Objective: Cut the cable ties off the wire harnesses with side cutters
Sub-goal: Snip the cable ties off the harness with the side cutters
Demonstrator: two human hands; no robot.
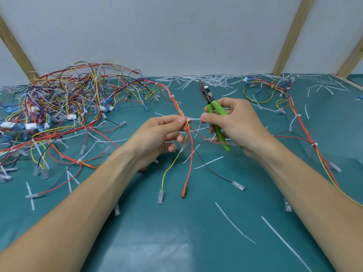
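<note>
The left hand (pixel 157 132) pinches the red, orange and yellow wire harness (pixel 187 134) just at its white plastic cable tie (pixel 193 120). The tie's tail runs toward 3 o'clock into the pinching thumb and forefinger of the right hand (pixel 233 122), which also grips the green-handled side cutters (pixel 213 112). Their jaws point toward 11 o'clock, above the tie, over the teal counter (pixel 176 232).

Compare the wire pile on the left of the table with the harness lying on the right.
The wire pile is a dense heap of many tangled harnesses; the right harness lies alone, stretched out in a long line with loops at its far end. The pile holds many blue and white connectors; the right harness shows only a few. Both have red and yellow wires, still carry white cable ties, and rest on the green table.
</note>
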